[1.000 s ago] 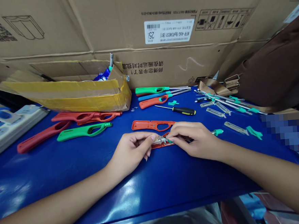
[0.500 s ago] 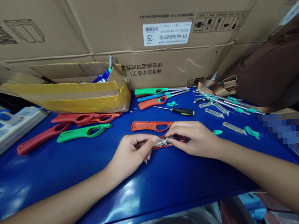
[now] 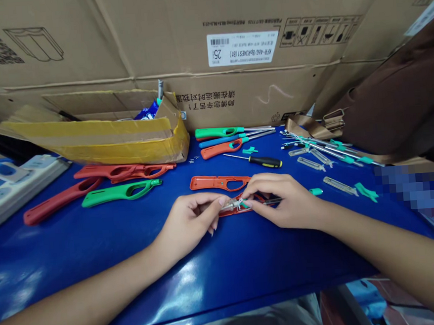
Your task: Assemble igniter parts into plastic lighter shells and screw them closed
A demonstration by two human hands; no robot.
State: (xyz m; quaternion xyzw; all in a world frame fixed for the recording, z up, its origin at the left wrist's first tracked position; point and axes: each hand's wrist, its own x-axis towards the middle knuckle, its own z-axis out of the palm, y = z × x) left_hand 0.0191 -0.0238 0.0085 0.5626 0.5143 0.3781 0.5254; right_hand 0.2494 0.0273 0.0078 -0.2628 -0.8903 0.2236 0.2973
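On the blue table, an orange lighter shell half (image 3: pixel 239 211) lies with its inner side up between my hands. A clear fuel tank (image 3: pixel 226 207) sits at its left end, and white wire shows near the middle. My left hand (image 3: pixel 194 216) is closed round the shell's left end, thumb and fingers at the tank. With its fingertips my right hand (image 3: pixel 279 195) pinches a small green trigger (image 3: pixel 244 204) over the shell's middle; the fingers partly hide it. A dark rod passes under the right hand to a green tip (image 3: pixel 315 191). Just behind lies the matching orange shell half (image 3: pixel 213 182).
Behind are a screwdriver (image 3: pixel 265 161) and assembled lighters (image 3: pixel 219 149). At the right lie clear tanks (image 3: pixel 339 185) and metal rods with wires (image 3: pixel 335 148). Red and green handle shells (image 3: pixel 108 195), a taped carton (image 3: pixel 126 144) and a power strip (image 3: pixel 25 186) are left.
The right fingertips have shifted slightly at the shell's middle, and more of the green piece and white wire shows. My left hand stays nearly in place.
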